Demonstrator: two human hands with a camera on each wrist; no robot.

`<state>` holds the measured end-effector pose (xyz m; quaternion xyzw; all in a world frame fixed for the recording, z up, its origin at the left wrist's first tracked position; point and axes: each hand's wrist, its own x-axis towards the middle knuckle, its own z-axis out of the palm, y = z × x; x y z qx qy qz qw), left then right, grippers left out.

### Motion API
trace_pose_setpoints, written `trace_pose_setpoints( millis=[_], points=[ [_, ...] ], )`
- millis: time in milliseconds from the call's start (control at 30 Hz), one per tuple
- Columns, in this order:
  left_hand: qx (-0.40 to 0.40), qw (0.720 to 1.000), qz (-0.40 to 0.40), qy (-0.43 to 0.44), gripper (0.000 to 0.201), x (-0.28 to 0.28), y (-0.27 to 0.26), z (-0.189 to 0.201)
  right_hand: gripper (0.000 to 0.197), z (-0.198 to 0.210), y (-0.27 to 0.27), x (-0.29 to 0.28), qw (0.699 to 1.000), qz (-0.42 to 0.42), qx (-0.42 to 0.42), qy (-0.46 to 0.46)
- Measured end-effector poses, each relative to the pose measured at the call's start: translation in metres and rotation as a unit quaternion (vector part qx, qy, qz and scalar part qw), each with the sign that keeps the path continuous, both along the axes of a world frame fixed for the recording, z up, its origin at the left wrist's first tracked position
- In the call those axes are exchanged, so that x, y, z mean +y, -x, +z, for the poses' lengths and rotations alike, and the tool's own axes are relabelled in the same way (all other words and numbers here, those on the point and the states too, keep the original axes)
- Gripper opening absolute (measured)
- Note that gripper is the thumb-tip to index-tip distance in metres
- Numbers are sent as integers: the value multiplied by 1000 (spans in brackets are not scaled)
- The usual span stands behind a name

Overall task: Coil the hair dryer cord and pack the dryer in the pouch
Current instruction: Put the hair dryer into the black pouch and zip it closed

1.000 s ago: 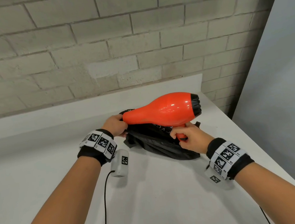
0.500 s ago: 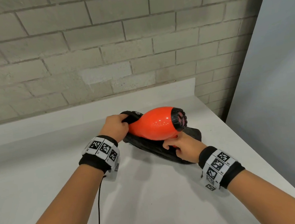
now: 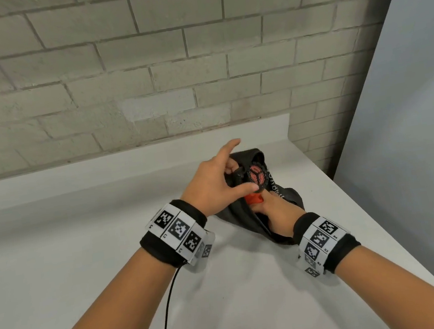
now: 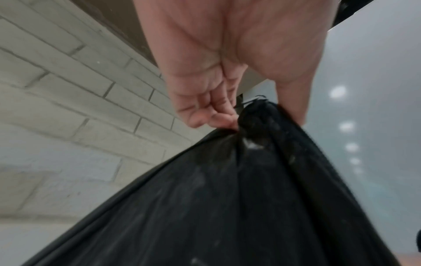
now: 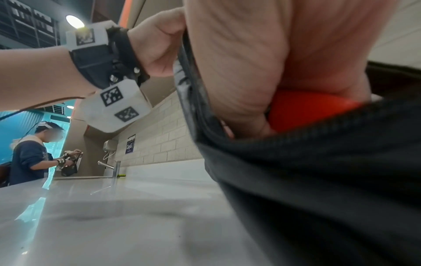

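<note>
On the white counter [image 3: 85, 262], the left hand [image 3: 212, 184] pinches the pouch [image 3: 244, 215] rim; the right hand [image 3: 276, 211] grips the dryer [image 3: 257, 177] handle inside.

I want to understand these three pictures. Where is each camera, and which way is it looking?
Head: worn on the head, looking down at the white counter; both forearms, left hand and right hand show.
Left wrist: looks along the left palm to fingers pinching the black pouch.
Right wrist: sits low by the counter, looks along the right hand into the pouch at the orange hair dryer; the left wrist shows too.
Shared: every view shows the pouch; head and right wrist show the dryer.
</note>
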<state>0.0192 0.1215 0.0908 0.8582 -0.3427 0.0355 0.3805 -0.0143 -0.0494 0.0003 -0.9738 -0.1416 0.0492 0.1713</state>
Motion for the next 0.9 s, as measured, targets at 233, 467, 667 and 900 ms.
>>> trace_pose_setpoints(
  millis=[233,467,667,900],
  points=[
    [-15,991,-42,-126,113,1,-13,-24,44,-2,2,5,999,-3,0,34],
    [-28,994,-2,-102,98,-6,-10,-26,44,2,7,1,994,38,-42,-88],
    [-27,997,49,-48,85,7,-19,-25,76,-8,5,-26,950,-109,53,-286],
    [-22,996,75,-42,84,19,-23,-19,38,-10,-10,-54,972,-164,158,-64]
  ],
)
